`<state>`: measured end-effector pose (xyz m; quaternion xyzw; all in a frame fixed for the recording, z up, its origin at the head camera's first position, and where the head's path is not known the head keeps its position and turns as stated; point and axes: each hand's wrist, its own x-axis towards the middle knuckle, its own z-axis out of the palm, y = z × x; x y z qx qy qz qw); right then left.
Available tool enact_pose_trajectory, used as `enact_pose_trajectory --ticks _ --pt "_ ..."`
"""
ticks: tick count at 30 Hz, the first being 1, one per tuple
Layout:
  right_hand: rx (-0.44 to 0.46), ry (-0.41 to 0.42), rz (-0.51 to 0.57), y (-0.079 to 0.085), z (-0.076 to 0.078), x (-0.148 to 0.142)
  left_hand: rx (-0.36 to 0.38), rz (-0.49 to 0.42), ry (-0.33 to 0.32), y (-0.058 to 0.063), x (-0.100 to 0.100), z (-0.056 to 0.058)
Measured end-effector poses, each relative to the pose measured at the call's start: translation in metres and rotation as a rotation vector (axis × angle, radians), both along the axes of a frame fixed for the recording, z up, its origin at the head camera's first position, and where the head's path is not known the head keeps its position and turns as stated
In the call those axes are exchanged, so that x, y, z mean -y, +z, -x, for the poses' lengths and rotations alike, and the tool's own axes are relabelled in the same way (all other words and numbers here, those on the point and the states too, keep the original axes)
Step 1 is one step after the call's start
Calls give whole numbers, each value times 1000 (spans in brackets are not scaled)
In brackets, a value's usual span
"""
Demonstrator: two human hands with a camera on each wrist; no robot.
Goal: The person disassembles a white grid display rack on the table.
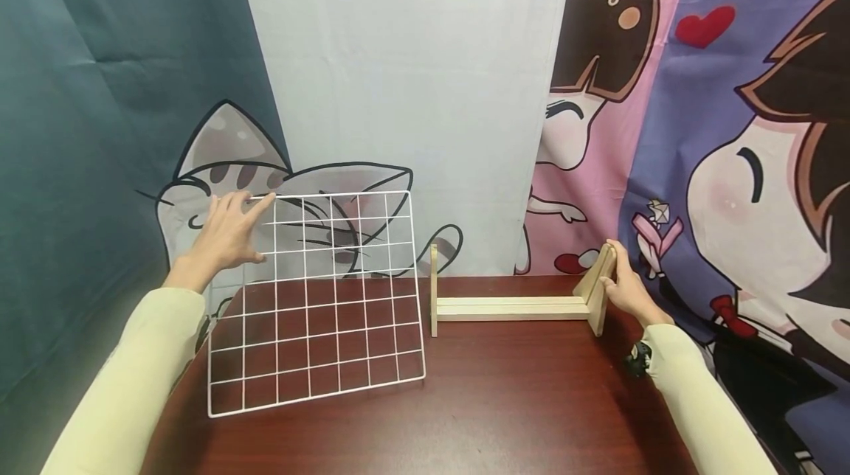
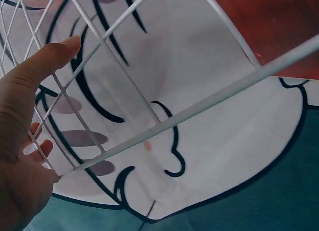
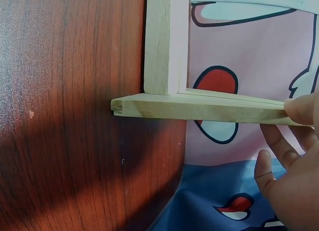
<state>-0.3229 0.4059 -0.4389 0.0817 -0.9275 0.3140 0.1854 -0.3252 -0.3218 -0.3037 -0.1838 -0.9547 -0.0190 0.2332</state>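
Observation:
A white wire grid panel [image 1: 335, 304] stands tilted over the left part of the table. My left hand [image 1: 229, 231] holds it by the upper left corner. In the left wrist view, the thumb [image 2: 55, 56] lies on the near side of the wires, with fingertips showing behind them. To the panel's right is a pale wooden stand [image 1: 511, 309], a long bar between two upright end pieces. My right hand [image 1: 629, 289] pinches the top of its right end piece [image 3: 199, 109] between thumb and fingers. The panel and the stand are apart.
Under both things is a dark red-brown wooden table [image 1: 498, 401]. Behind it hangs a cloth backdrop [image 1: 425, 77] with cartoon figures, close to the table's back edge. Teal cloth [image 1: 80, 128] hangs along the left side.

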Motion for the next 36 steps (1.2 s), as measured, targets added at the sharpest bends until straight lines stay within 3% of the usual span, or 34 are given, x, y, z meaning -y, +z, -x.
enact_pose_trajectory --ticks 4,20,28,36 --pt "15 -6 4 0 0 0 1 37 12 -9 7 3" --pt "9 -10 12 -3 3 -2 122 110 66 -43 29 20" --pt "22 -22 -1 -1 1 -4 213 130 96 -61 27 32" --pt "31 -26 6 0 2 -2 256 145 78 -81 20 41"
